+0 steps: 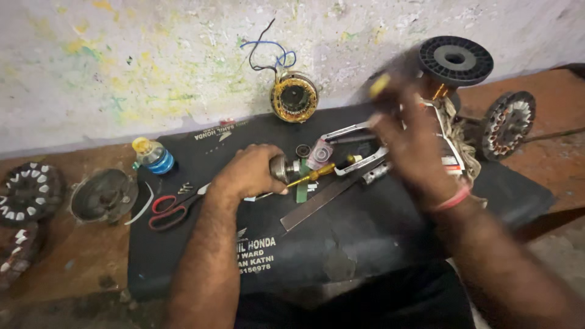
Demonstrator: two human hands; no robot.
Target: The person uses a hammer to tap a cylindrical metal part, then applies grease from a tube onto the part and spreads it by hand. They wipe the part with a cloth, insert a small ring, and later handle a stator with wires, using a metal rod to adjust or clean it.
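On black mat (341,244): one scissors (172,209); two hands.

Red-handled scissors (169,210) lie on a black mat (365,237) (white lettering), beside a blue-labelled, yellow-capped bottle (153,156).

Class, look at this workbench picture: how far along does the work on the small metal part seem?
Done: a wound stator leans against the wall. In hand: the left hand grips a metal shaft part in the metal frame; the blurred right hand hovers above it. Left: unwound stators and a wire spool wait nearby.
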